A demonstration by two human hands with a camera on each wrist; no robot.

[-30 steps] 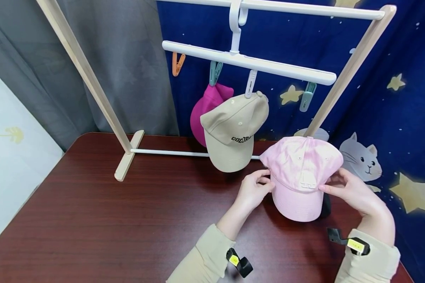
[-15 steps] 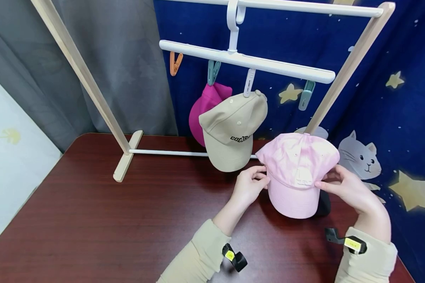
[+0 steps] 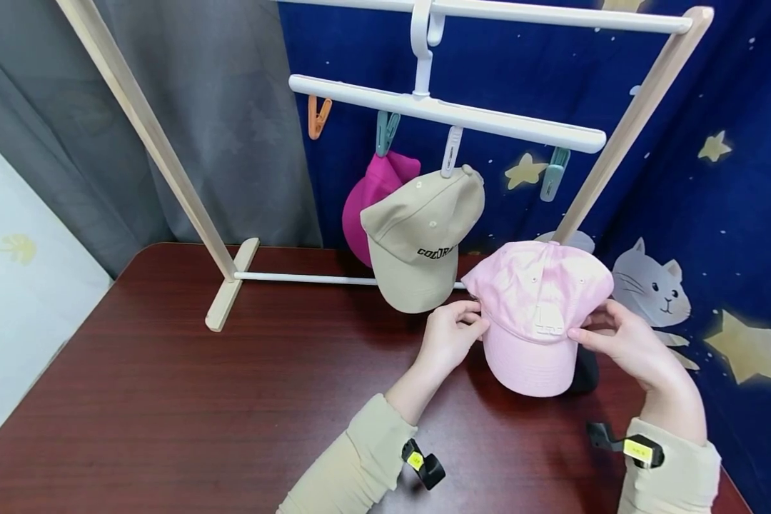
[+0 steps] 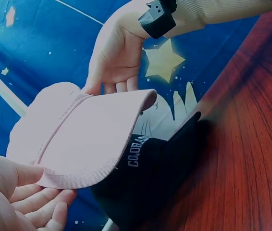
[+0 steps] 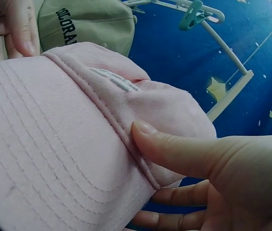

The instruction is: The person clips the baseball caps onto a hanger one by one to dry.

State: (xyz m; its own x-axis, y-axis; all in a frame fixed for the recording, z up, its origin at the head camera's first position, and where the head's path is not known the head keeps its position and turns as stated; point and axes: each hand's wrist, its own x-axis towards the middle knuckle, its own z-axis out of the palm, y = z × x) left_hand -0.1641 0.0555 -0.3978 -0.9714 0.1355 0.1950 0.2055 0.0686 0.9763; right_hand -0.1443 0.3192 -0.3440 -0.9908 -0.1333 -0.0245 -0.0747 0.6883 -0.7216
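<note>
Both hands hold a pink baseball cap [image 3: 540, 285] in the air in front of the rack, its brim pointing down. My left hand [image 3: 450, 335] pinches the cap's left edge near the brim, with the thumb on top in the left wrist view. On the other side, my right hand [image 3: 636, 343] grips the cap, its thumb pressed beside the brim seam and its fingers underneath. Behind and below the pink cap is a black cap [image 4: 150, 178] with white lettering, mostly hidden in the head view. A beige cap [image 3: 411, 235] with dark lettering hangs just left of the pink one.
A white hanger [image 3: 450, 111] hangs from the rack's top bar [image 3: 552, 14]. Its white clip [image 3: 451, 151] holds the beige cap; a teal clip [image 3: 387, 133] holds a magenta cap [image 3: 360, 214]. An orange clip [image 3: 318, 116] and another teal clip [image 3: 555, 175] hold nothing. The brown table [image 3: 231, 414] lies below.
The pink cap and both hands have shifted slightly left and a little up. The grip on the cap looks the same. The head view has also drifted slightly.
</note>
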